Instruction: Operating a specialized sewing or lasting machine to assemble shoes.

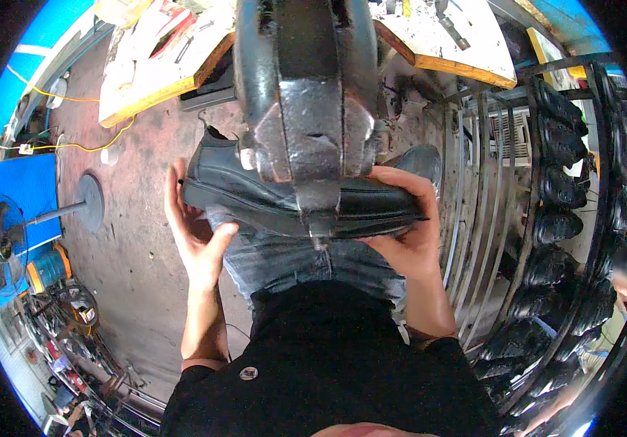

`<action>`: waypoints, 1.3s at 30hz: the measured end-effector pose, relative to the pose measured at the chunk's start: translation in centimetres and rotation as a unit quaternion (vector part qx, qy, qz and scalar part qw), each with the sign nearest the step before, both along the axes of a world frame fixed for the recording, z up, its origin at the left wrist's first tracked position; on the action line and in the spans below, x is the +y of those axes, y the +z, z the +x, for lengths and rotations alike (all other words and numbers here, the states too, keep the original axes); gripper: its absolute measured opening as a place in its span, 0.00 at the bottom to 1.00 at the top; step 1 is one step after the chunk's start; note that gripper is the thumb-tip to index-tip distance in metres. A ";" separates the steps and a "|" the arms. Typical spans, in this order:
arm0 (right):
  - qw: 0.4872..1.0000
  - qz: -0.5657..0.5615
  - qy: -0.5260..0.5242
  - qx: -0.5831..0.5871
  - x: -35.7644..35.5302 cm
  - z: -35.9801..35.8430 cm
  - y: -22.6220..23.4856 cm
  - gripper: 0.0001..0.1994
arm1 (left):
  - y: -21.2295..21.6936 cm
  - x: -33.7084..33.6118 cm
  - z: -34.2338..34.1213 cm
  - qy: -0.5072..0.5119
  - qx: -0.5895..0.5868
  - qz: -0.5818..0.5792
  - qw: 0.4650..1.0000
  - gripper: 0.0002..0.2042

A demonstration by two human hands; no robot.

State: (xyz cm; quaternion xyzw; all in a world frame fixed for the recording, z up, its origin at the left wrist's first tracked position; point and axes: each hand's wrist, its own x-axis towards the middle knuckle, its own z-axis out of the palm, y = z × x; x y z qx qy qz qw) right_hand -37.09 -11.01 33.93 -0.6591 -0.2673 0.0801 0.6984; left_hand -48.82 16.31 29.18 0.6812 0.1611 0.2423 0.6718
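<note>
A black leather shoe upper (251,186) lies crosswise in front of me, under the narrow tip of a worn, dark metal machine head (313,109). My right hand (412,233) grips its right end, fingers over the far side and thumb along the near edge. At the other end is my left hand (200,233), cupped around the edge. Its fingers are spread beside and partly under the leather, and its thumb stands apart near the lower edge. The machine head hides the middle of the upper. My jeans-clad lap (313,258) is just below.
White worktops with wooden edges (160,91) flank the machine, with tools on them. To my right stands a metal rack (473,218) beside shelves of black shoes (557,186). On the left are a standing fan (7,237) and a yellow cable (84,148).
</note>
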 end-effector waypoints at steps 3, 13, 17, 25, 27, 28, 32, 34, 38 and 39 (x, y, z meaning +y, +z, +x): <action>0.998 -0.057 -0.008 -0.025 1.2 0.1 1.2 0.35 | 1.7 -0.8 0.4 0.012 -0.078 0.196 0.977 0.57; 0.967 -0.234 0.018 -0.096 2.7 -0.6 3.9 0.34 | 9.8 -3.5 4.9 -0.249 0.040 0.383 0.889 0.36; 0.953 -0.284 0.024 -0.103 3.0 -0.6 5.4 0.34 | 9.1 -3.5 6.2 -0.295 0.014 0.274 0.915 0.29; 0.974 -0.147 0.006 -0.172 0.6 0.5 -1.7 0.46 | 6.1 -4.1 5.2 -0.283 -0.007 0.039 0.958 0.25; 0.989 -0.130 0.015 -0.067 -1.2 -0.1 -6.5 0.52 | 5.4 -4.6 5.2 -0.296 -0.048 -0.083 0.950 0.28; 0.993 -0.110 0.026 0.037 -2.1 -0.5 -9.4 0.58 | 5.2 -5.0 5.1 -0.297 -0.049 -0.084 0.950 0.28; 0.947 0.016 0.066 0.315 -3.1 -1.6 -13.6 0.64 | 4.5 -6.0 4.3 -0.267 0.040 -0.139 0.953 0.35; 0.954 -0.001 0.067 0.293 -4.8 -0.8 -13.1 0.62 | 3.4 -6.6 3.9 -0.222 0.033 -0.201 0.954 0.36; 0.977 -0.124 0.008 0.173 -8.7 1.5 -9.1 0.58 | 1.3 -6.8 3.0 -0.197 0.037 -0.251 0.947 0.36; 0.981 -0.157 -0.016 0.113 -9.8 2.1 -8.4 0.60 | 1.2 -6.8 2.8 -0.185 0.060 -0.246 0.950 0.36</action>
